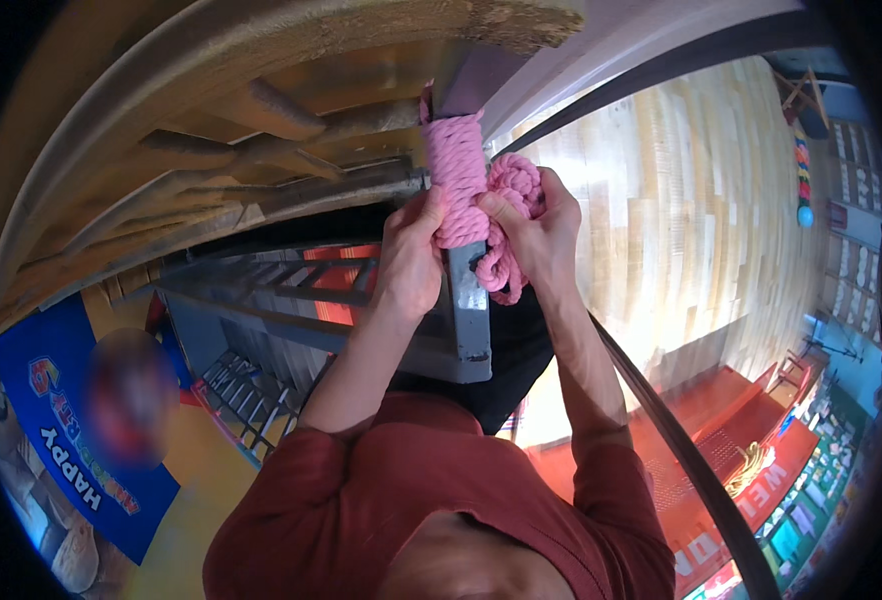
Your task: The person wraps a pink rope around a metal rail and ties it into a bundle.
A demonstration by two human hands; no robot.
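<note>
Thick pink rope (457,154) is wound in tight, stacked turns around a grey metal post (471,307). On the left side of the wrap, my left hand (415,247) presses its thumb against the lower turns, its other fingers hidden behind the post. My right hand (542,225) grips a looped bundle of the same pink rope (516,180) just right of the post, with the thumb close to the wrapped turns. A loose loop (499,274) dangles below that hand. Bare grey metal shows beneath the lowest turn.
Wooden lattice (261,150) adjoins the post at upper left. A dark rail (681,442) slants along the right, above a plank floor (666,210). Red matting (711,442) carries a coil of yellowish rope (748,465). A blue printed banner (66,427) hangs at lower left.
</note>
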